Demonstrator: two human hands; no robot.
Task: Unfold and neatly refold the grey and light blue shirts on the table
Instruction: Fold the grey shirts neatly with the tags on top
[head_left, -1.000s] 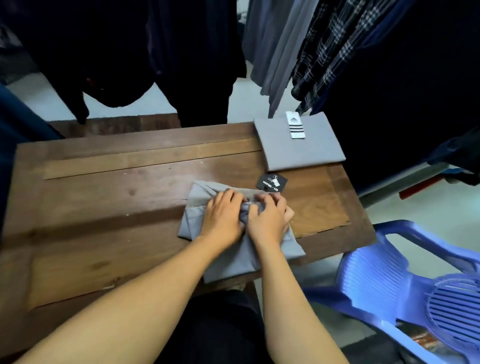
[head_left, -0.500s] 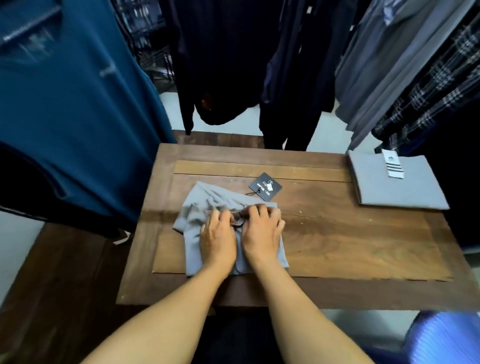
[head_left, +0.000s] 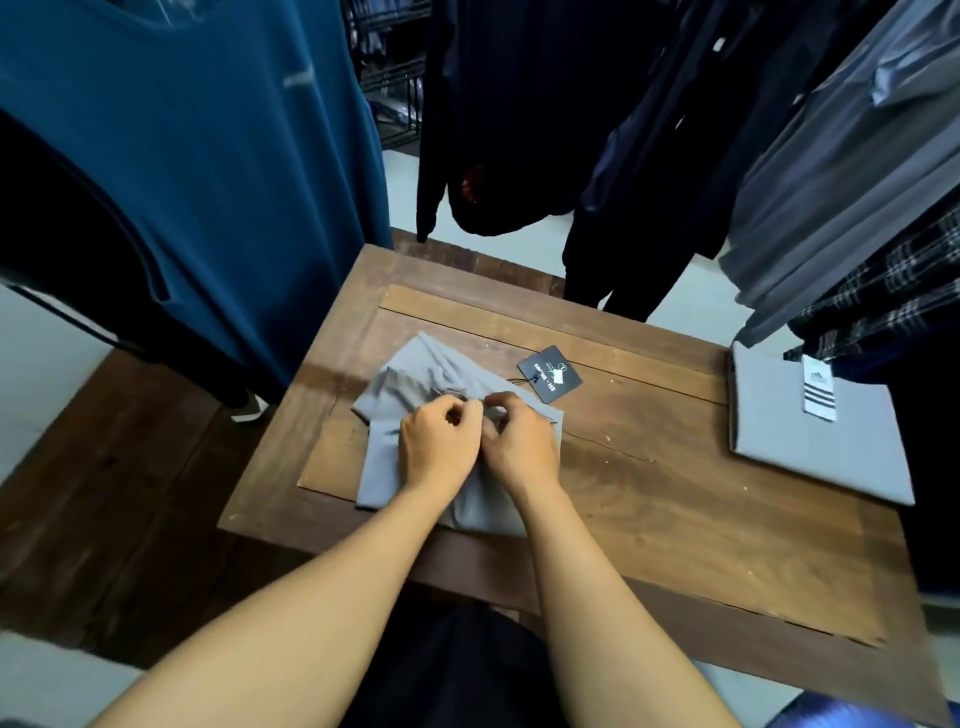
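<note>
A crumpled grey shirt (head_left: 410, 387) lies on the left half of the wooden table (head_left: 675, 499). My left hand (head_left: 439, 449) and my right hand (head_left: 522, 449) sit side by side on it, fingers curled, each pinching a bit of the fabric near its upper edge. A black hang tag (head_left: 549, 373) on a string lies just beyond the shirt. A second, light grey-blue shirt (head_left: 810, 447), folded flat with a striped white label (head_left: 818, 387), rests at the table's right edge, apart from both hands.
Hanging clothes ring the table: a teal shirt (head_left: 208, 156) at the left, dark garments (head_left: 519, 130) behind, grey and plaid ones (head_left: 857, 208) at the right. A blue plastic chair (head_left: 852, 717) shows at the bottom right corner.
The view swung left and upward, so the table sits differently in frame. My fingers went from lying flat on the grey shirt to curling and pinching its fabric.
</note>
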